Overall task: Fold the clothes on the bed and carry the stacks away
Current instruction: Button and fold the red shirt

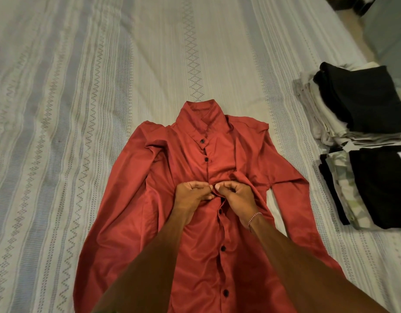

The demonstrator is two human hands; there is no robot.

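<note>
Under both hands' fingers [204, 191], red shirt [190, 233] placket is hidden.

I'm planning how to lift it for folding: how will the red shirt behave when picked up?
The red shirt is probably floppy: it bunches where the left hand and right hand pinch its placket. Its sheen suggests slippery cloth, so folds may slide. It looks thin and likely light.

The hands [214, 193] cover the shirt's [195, 256] placket where they meet. The shirt's hem runs off the bottom edge. The right edge cuts the folded stacks [364, 141].
</note>
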